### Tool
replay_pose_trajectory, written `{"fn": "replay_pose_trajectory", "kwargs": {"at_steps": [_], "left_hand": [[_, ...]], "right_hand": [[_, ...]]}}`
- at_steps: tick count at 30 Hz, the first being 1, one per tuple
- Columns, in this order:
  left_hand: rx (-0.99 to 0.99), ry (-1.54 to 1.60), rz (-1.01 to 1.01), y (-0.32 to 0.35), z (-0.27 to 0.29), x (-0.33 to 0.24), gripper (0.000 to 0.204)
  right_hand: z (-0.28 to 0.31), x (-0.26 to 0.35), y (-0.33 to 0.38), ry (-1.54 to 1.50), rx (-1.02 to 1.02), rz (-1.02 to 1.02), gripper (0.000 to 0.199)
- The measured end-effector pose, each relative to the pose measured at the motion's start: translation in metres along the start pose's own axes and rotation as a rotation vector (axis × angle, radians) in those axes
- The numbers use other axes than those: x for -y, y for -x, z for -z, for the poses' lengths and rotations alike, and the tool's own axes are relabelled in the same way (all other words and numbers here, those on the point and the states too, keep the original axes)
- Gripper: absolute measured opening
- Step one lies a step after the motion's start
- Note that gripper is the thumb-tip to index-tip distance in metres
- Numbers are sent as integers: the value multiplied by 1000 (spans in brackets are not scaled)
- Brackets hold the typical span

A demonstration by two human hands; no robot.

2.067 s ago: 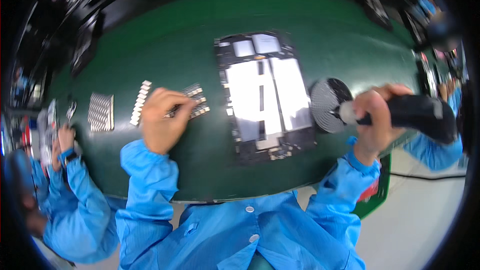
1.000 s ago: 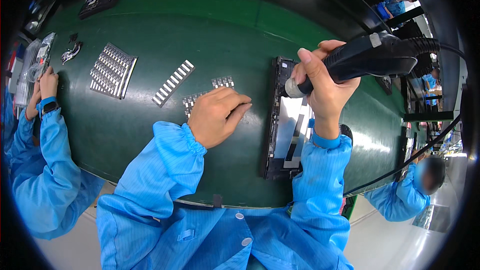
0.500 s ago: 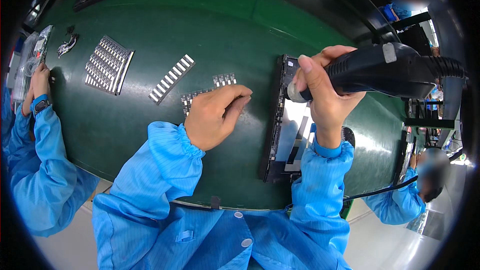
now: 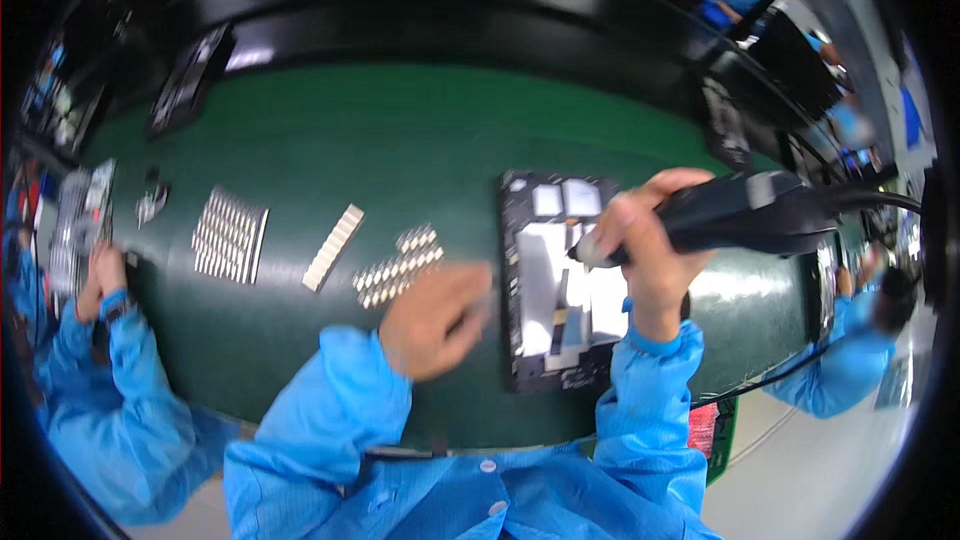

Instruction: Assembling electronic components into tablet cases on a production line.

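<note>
My right hand [image 4: 662, 275] grips a black corded hand tool [image 4: 735, 215] with a pale, rounded nose. The nose is over a flat black electronic device, tablet-like and opened [image 4: 535, 260], whose inside shows pale and white panels. The lower right of this device is hidden behind my right hand and sleeve. To its left hovers my left hand [image 4: 435, 320], blurred, its fingers bent toward the device; whether anything is between them I cannot make out. Just beyond that hand lie short strips of small light-and-dark pieces [image 4: 398, 270], partly covered by it.
Farther left on the green table [image 4: 420, 140] are a single pale strip [image 4: 333, 248] and a larger striped sheet [image 4: 230, 237]. A co-worker's hands [image 4: 103, 275] are by clear plastic bags [image 4: 75, 225] at the left edge. The tool's cable [image 4: 870, 200] runs right.
My view has tilted up, so everything sits lower. The black device shows more of its face, where its side edge was prominent before. My left hand has shifted, uncovering more of the short strips.
</note>
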State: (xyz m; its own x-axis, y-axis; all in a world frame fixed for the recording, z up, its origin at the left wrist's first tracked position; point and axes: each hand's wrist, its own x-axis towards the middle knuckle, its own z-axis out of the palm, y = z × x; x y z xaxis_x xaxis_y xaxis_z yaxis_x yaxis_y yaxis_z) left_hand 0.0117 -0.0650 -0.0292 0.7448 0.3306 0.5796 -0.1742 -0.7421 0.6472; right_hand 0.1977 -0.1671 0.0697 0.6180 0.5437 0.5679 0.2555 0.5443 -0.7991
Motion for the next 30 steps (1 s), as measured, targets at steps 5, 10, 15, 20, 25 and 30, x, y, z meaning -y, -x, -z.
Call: {"fn": "replay_pose_trajectory", "kwargs": {"at_steps": [5, 10, 15, 20, 25, 30], "left_hand": [[374, -17, -384, 10, -24, -60, 39], [329, -188, -434, -9, -40, -31, 39], [195, -338, -368, -87, -43, 40, 40], [132, -614, 6, -157, -20, 106, 38], [60, -540, 54, -153, -32, 65, 38], [-255, -125, -43, -149, -25, -21, 43]], "right_hand": [[31, 15, 24, 88, 6, -105, 39], [51, 34, 41, 63, -63, -56, 39], [54, 27, 53, -29, -65, -208, 38], [55, 11, 59, 50, 55, -207, 32], [50, 3, 53, -3, -33, -200, 30], [54, -15, 65, 87, -142, -354, 26]]}}
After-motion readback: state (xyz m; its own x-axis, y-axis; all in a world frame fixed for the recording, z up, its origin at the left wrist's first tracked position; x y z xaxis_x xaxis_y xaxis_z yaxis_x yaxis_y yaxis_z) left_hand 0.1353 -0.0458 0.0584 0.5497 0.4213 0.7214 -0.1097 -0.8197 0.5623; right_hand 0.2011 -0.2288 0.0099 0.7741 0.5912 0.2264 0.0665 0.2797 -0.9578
